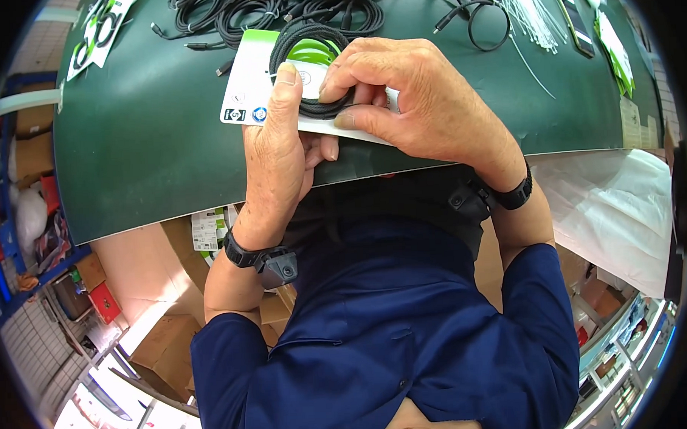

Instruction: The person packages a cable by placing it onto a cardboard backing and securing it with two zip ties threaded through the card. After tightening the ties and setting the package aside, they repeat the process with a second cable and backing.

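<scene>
A coiled black braided cable (282, 44) lies against a white and green backing card (242, 80) above the near edge of the table. My left hand (274, 145) grips the card from its left side, thumb pressed on top of the coil and fingers curled underneath. From the right, my right hand (419, 91) bends over the coil, its thumb and fingertips closed at the coil's lower right side. Whether those fingertips pinch the cable itself or a small tie is hidden by the hand.
Several coiled black cables (250, 19) lie along the table's far side. Farther right are another dark cable (490, 24), a bundle of white zip ties (532, 15), a phone (573, 19) and green-white cards (615, 52). At far left, more cards carry a cable (99, 38). The green table (144, 146) ends near my waist.
</scene>
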Demonstrator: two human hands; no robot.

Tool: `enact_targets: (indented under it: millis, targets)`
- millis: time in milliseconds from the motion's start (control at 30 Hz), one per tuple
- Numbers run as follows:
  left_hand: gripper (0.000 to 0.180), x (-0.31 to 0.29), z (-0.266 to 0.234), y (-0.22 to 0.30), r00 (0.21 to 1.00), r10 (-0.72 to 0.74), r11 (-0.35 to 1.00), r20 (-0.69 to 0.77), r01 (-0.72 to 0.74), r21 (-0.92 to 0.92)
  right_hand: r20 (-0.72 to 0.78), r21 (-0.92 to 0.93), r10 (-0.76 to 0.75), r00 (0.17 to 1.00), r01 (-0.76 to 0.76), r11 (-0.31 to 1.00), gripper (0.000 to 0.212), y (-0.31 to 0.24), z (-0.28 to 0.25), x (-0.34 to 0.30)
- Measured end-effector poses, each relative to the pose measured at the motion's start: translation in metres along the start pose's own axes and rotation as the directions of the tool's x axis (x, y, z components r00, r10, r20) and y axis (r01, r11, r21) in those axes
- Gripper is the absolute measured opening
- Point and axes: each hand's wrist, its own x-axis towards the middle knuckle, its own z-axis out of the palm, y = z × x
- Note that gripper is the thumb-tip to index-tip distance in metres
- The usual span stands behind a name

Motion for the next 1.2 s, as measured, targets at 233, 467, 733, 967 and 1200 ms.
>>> enact_targets:
  millis: [233,467,733,967,1200]
  targets:
    - [0.035,0.002,0.0,0.001,1.0,0.005,0.998,-0.001,-0.005,0.056,-0.001,-0.077,-0.146,0.989,0.145,0.986,0.023,0.008,-0.001,0.003]
    - [0.02,0.0,0.007,-0.003,0.993,0.068,0.99,-0.095,-0.056,0.126,-0.112,-0.13,-0.249,0.962,0.235,0.963,0.024,0.007,0.006,-0.005]
    - [0.028,-0.013,0.011,0.004,0.906,0.291,0.931,-0.306,-0.194,0.31,-0.333,-0.392,-0.398,0.855,0.258,0.883,0.027,0.001,-0.01,-0.032]
    - [0.029,-0.008,-0.013,0.004,0.868,0.376,0.912,-0.324,-0.286,0.294,-0.58,-0.566,-0.101,0.809,-0.31,0.764,0.021,0.049,-0.105,-0.101]
    - [0.027,-0.009,-0.026,0.0,0.85,0.427,0.896,-0.31,-0.349,0.275,-0.571,-0.514,0.294,0.767,-0.612,0.601,0.02,0.064,-0.133,-0.125]
